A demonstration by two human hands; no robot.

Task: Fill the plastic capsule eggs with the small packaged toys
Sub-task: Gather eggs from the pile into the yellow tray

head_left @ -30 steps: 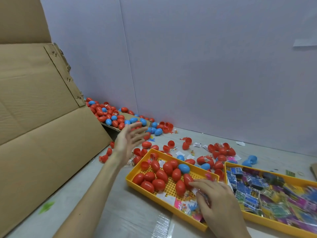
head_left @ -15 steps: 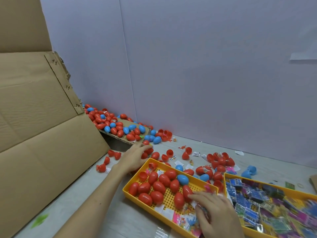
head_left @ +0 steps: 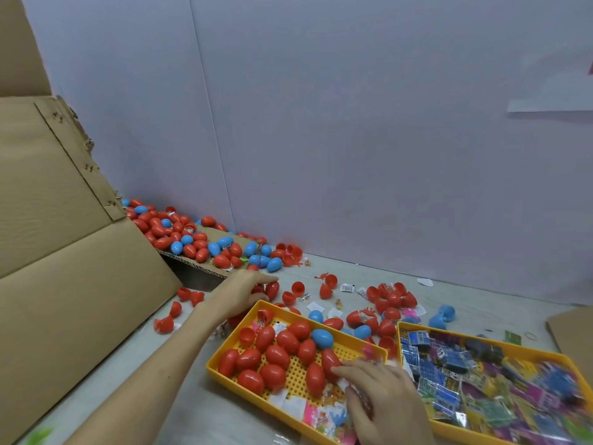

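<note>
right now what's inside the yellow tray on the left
Red eggs, one blue egg, and small toy packets at its near end. The right hand covers some packets, so what lies beneath it cannot be seen.

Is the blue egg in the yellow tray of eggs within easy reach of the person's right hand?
Probably yes. The blue egg lies uncovered in the yellow tray, just beyond the right hand, whose fingertips are in that tray. Only a low red egg lies between, easy to pass over.

Left hand [head_left: 244, 290] reaches far forward, right hand [head_left: 378, 396] near, palm-down.
</note>
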